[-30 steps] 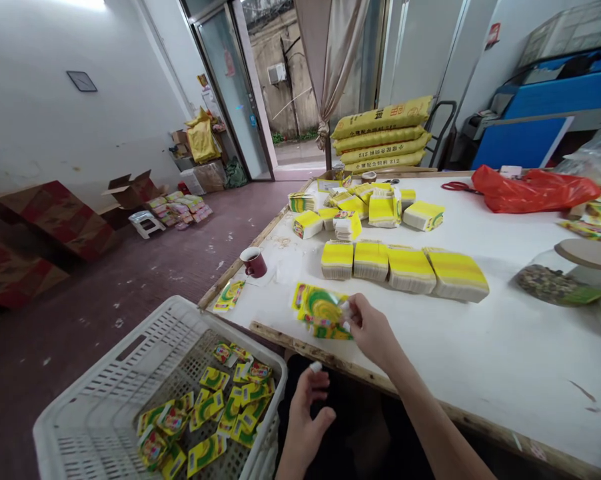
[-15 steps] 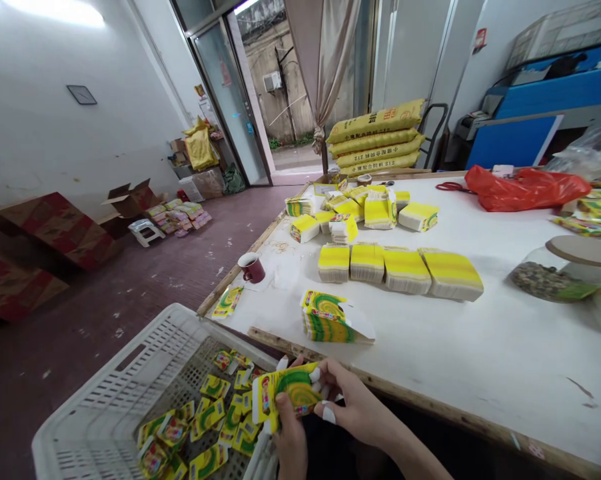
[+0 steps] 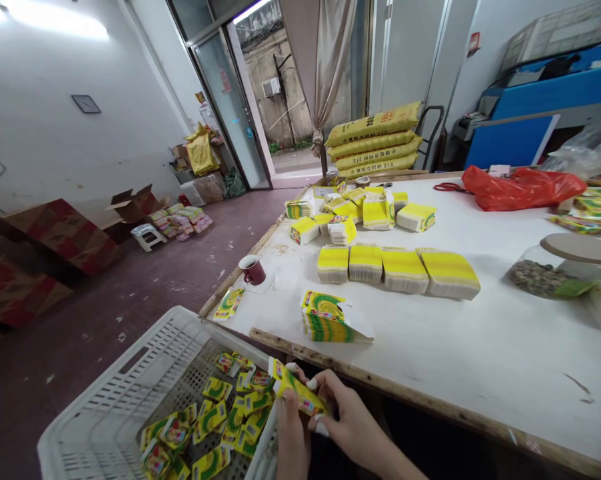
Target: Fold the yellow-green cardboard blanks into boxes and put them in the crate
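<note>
Between my two hands is a yellow-green printed carton (image 3: 300,393), held just off the table's front edge and above the crate's right side. My left hand (image 3: 291,427) grips its left part, thumb on the printed face. My right hand (image 3: 343,413) pinches its right end; white wraps cover some fingertips. On the table in front stands a bundle of matching flat cartons (image 3: 325,317), one blank splayed to the right. Below left, a white plastic crate (image 3: 105,393) holds many such small cartons (image 3: 210,420), lying loose.
A row of yellow-topped carton stacks (image 3: 403,270) crosses the table (image 3: 430,360), with more stacks behind. A dark red mug (image 3: 253,270) stands near the left edge beside a loose carton (image 3: 229,303). At right are a lidded jar (image 3: 545,273) and a red plastic bag (image 3: 520,188).
The carton has turned in my hands from its broad face toward a narrower side, looking more squared. My right hand has shifted slightly down along it. The view has moved a little.
</note>
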A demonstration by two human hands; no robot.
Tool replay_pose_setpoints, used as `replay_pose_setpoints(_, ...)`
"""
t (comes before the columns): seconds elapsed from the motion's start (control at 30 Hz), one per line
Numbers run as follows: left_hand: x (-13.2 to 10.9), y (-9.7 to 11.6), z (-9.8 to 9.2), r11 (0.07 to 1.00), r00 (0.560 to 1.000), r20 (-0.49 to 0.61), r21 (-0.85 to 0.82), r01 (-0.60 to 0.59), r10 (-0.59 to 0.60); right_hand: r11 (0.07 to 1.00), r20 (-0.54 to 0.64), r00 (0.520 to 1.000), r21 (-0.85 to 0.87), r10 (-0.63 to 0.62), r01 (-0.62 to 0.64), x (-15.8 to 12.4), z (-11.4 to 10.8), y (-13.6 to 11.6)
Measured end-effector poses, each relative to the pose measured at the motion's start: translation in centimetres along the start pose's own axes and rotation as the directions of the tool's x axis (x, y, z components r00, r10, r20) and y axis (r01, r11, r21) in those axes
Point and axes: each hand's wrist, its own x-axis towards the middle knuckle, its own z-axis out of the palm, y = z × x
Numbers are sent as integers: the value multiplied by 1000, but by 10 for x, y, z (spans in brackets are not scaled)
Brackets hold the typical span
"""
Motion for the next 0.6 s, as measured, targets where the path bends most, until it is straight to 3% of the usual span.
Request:
replay_pose_setpoints(0.17,2,-3,-1,997,995,-83,49,-51,55,986,-74,987,-106,-140,131,12,-23,-3)
replay_pose_setpoints(0.27,8,4,-6,996,997,-58,75,-45,50,961,-69,975,-195,-212,195,13,-40,-5)
replay_pose_setpoints(0.33,15,17,-14,997,998,59,76,-22,18,921,-24,962,-294,-273,254,12,-54,-10)
replay_pose_setpoints(0.43,22,42,-26,988,953,300,152,-2,-45,783,119,925,-500,-361,370,7,-71,-23)
replay_pose_setpoints(0.53,13,54,-24,891,869,479,440,-112,-127,643,286,877,-599,-385,478,1,-69,-31)
replay_pose_setpoints(0.6,-1,50,-14,773,799,559,600,-208,-219,624,334,856,-587,-394,516,-3,-60,-27)
